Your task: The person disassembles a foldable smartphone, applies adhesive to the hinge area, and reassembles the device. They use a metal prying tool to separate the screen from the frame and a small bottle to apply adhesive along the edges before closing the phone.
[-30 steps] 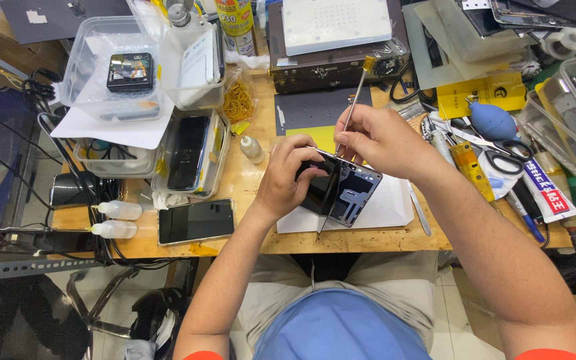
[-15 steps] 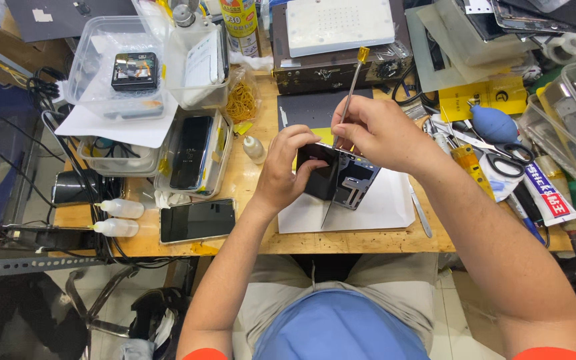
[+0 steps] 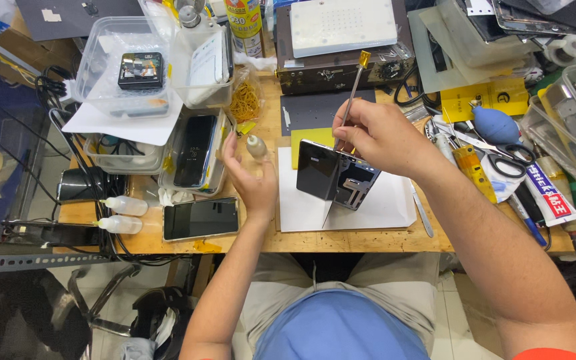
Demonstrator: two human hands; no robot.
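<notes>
Cluttered from edge to edge, the wooden workbench carries a white sheet of paper at its front, and a half-folded black phone stands on that sheet, propped like a tent with its 2 halves at an angle. The right hand is above it, fingers pressed together in a pinch around a thin metal tool with a yellow tip, whose lower end points down toward the phone's top edge; whether it touches cannot be made out. The left hand hangs just left of the phone, apart from it, palm up with fingers loosely spread and holding nothing.

Back left, a clear plastic tub holds a small square black device, and a sheet of white paper lies under the tub. Beside it a second clear box holds a white, flat item that is hard to identify. Below, a clear tray holds a dark phone lying flat. A clear bag of rubber bands sits near a small dropper bottle. Another dark phone lies bare on the bench near its front edge, with 2 small white squeeze bottles to its left.

To the right lie scissors, a blue rubber air blower and a clear bin cut off by the frame edge, its contents unclear. The phone's inner side is partly hidden by the right hand.
</notes>
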